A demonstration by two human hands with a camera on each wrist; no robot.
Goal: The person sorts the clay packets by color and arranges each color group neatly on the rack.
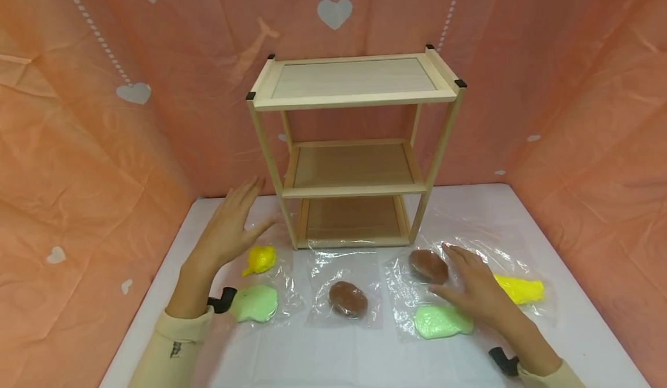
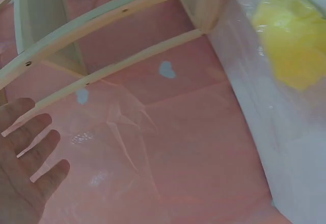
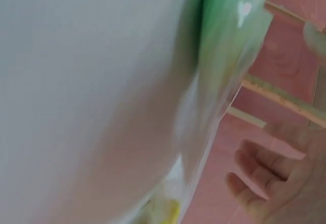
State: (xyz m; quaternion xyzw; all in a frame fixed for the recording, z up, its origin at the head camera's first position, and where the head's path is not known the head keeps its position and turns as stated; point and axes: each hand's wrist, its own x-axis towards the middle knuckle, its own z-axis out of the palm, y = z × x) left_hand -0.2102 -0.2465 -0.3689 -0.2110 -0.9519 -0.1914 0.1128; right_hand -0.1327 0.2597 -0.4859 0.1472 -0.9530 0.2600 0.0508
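My left hand (image 1: 229,226) is held with straight, spread fingers above the table, beside the left post of a light wooden three-tier shelf (image 1: 354,191). Below it lie a yellow clay-like lump (image 1: 260,259) and a pale green flattened one (image 1: 255,303) with clear plastic. In the left wrist view, the fingers (image 2: 41,142) extend with nothing in them. My right hand (image 1: 471,286) hovers with relaxed fingers beside a brown lump (image 1: 428,266), partly covering a green piece (image 1: 440,322) and a yellow strip (image 1: 520,289). Its palm looks bare in the right wrist view.
Between the hands, another brown lump (image 1: 348,299) lies with clear plastic (image 1: 323,272) in front of the shelf. The white table (image 1: 312,359) is enclosed by orange-pink cloth (image 1: 94,162) with white hearts at the back and both sides. Dark straps show at both wrists.
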